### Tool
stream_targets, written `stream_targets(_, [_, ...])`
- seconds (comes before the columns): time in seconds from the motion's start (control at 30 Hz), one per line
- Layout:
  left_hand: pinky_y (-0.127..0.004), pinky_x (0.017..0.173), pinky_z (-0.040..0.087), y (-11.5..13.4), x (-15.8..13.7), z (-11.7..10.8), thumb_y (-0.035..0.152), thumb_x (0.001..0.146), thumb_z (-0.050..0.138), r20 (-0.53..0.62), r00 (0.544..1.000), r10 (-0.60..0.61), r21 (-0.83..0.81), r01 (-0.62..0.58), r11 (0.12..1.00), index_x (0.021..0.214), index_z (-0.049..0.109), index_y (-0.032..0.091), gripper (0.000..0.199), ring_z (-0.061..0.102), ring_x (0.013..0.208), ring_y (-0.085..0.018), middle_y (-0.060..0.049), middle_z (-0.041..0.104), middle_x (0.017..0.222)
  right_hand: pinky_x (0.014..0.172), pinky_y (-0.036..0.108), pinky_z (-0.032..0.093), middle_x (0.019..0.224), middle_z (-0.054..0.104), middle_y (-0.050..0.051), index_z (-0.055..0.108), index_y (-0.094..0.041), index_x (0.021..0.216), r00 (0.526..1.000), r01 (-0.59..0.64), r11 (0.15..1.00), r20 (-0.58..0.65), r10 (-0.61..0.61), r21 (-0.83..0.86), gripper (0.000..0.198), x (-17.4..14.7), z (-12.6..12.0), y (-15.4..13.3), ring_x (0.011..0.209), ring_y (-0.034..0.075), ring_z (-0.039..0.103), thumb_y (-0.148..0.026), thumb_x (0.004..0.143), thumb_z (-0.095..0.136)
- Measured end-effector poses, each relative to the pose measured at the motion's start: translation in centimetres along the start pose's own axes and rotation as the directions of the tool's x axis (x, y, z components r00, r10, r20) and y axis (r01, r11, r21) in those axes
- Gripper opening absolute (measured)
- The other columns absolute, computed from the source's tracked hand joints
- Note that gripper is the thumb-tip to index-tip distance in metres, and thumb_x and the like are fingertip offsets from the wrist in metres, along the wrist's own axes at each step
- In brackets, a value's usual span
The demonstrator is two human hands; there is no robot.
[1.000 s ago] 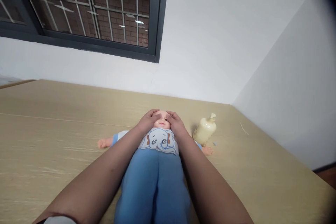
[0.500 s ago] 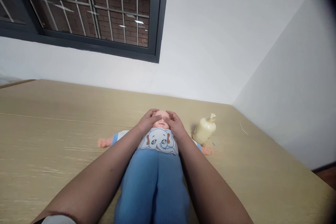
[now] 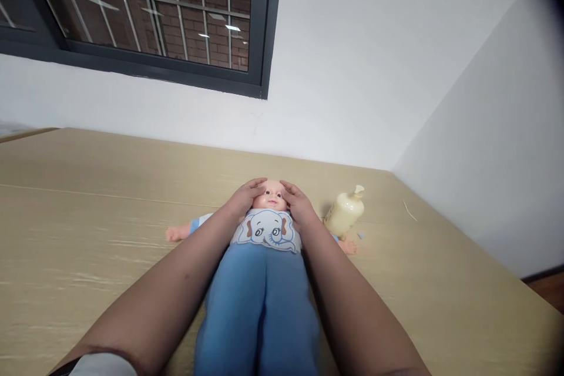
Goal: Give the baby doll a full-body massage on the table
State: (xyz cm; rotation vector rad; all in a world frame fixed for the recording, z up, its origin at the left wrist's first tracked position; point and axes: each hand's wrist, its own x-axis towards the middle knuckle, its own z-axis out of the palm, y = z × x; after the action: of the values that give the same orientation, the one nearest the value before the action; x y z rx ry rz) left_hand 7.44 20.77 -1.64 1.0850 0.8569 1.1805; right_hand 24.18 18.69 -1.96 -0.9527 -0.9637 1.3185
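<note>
A baby doll [image 3: 259, 294] lies on its back, dressed in blue trousers and a white top with an elephant face [image 3: 267, 230] on the chest. My left hand [image 3: 245, 197] rests along one side of the doll's head [image 3: 272, 195], fingers stretched out and thumb by the cheek and eye. On the other side, my right hand [image 3: 297, 202] lies against the head the same way. Both hands are open and touch the head without closing round it. The doll's eyes and mouth show between the thumbs. Its arms stick out sideways, partly hidden by my forearms.
A cream pump bottle [image 3: 346, 211] stands by the doll's arm at the right. Near it on the wooden table [image 3: 110, 276] are a small bluish scrap [image 3: 361, 235] and a thin pale strip [image 3: 409, 211]. A white wall and a barred window [image 3: 176, 12] are behind.
My thumbs have moved apart from over the doll's eyes outward to the sides of its face, uncovering the eyes. The view has shifted slightly.
</note>
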Motion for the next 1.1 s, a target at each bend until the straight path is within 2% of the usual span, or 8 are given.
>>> stream_targets(0.13, [-0.041,0.09,0.057,-0.3,0.0,-0.2,0.035,0.075,0.074,0.015,1.0,0.001,-0.016,-0.001,1.0,0.129,0.058,0.018,0.059,0.069,0.106,-0.028,-0.015,0.068,0.125,0.085,0.041,0.057,0.112,0.072,0.006,0.062,-0.025,0.122,0.996,-0.086,0.988,0.051,0.08,0.132,0.064,-0.4,-0.1,-0.3,0.095,0.025,0.069,-0.031,0.062,0.083])
stream_targets(0.33, [-0.037,0.086,0.054,-0.2,0.6,0.2,0.037,0.068,0.08,-0.031,0.998,0.05,0.173,-0.044,0.984,0.119,0.061,0.019,0.057,0.068,0.1,-0.027,-0.01,0.069,0.113,0.093,0.038,0.052,0.112,0.069,0.005,0.063,-0.024,0.116,0.994,0.103,0.989,0.036,-0.1,-0.107,0.055,0.6,-0.4,0.7,0.104,0.023,0.065,-0.04,0.067,0.082])
stream_targets(0.43, [-0.038,0.086,0.051,0.1,0.7,0.4,0.037,0.067,0.08,-0.084,0.994,0.072,0.29,-0.045,0.956,0.114,0.064,0.02,0.053,0.065,0.101,-0.028,-0.008,0.069,0.108,0.091,0.039,0.052,0.107,0.069,0.005,0.063,-0.023,0.114,0.992,0.12,0.973,-0.007,-0.124,-0.199,0.056,1.1,-0.2,0.9,0.102,0.023,0.064,-0.045,0.066,0.082])
stream_targets(0.6, [-0.036,0.084,0.051,0.2,0.5,0.7,0.04,0.072,0.074,-0.08,0.992,0.094,0.35,-0.061,0.935,0.114,0.064,0.02,0.047,0.065,0.101,-0.027,-0.007,0.069,0.104,0.085,0.037,0.054,0.101,0.07,0.004,0.063,-0.023,0.107,0.993,0.105,0.981,-0.033,-0.112,-0.165,0.047,1.2,0.1,0.8,0.094,0.021,0.066,-0.045,0.068,0.078])
stream_targets(0.73, [-0.036,0.085,0.053,-0.2,0.7,0.4,0.041,0.079,0.064,-0.047,0.993,0.106,0.319,-0.086,0.944,0.12,0.062,0.018,0.047,0.067,0.102,-0.026,-0.009,0.07,0.111,0.083,0.037,0.056,0.101,0.072,0.004,0.065,-0.023,0.111,0.996,0.088,0.989,-0.008,-0.089,-0.116,0.045,0.9,-0.1,0.8,0.091,0.021,0.068,-0.046,0.073,0.071])
stream_targets(0.83, [-0.037,0.095,0.051,-0.4,0.8,0.0,0.04,0.081,0.06,-0.033,0.989,0.146,0.315,-0.128,0.94,0.121,0.062,0.018,0.046,0.065,0.112,-0.027,-0.011,0.068,0.122,0.085,0.039,0.057,0.107,0.073,0.005,0.064,-0.023,0.119,0.996,0.087,0.99,0.021,-0.085,-0.11,0.052,0.9,-0.5,0.9,0.094,0.023,0.069,-0.044,0.072,0.07])
stream_targets(0.93, [-0.038,0.107,0.044,-0.3,0.3,-0.1,0.041,0.081,0.063,-0.016,0.978,0.209,0.351,-0.19,0.917,0.122,0.064,0.019,0.047,0.058,0.125,-0.028,-0.011,0.063,0.135,0.092,0.04,0.055,0.116,0.072,0.006,0.062,-0.023,0.124,0.993,0.114,0.982,0.034,-0.11,-0.151,0.057,0.9,-0.7,1.0,0.104,0.023,0.068,-0.043,0.071,0.071])
stream_targets(1.1, [-0.044,0.112,0.04,0.2,-1.8,-0.2,0.046,0.071,0.078,-0.017,0.952,0.304,0.463,-0.262,0.847,0.125,0.064,0.02,0.062,0.053,0.13,-0.033,-0.014,0.058,0.14,0.106,0.038,0.046,0.129,0.066,0.006,0.063,-0.023,0.122,0.978,0.193,0.931,-0.017,-0.208,-0.309,0.052,0.5,-0.5,1.1,0.118,0.021,0.062,-0.049,0.077,0.068])
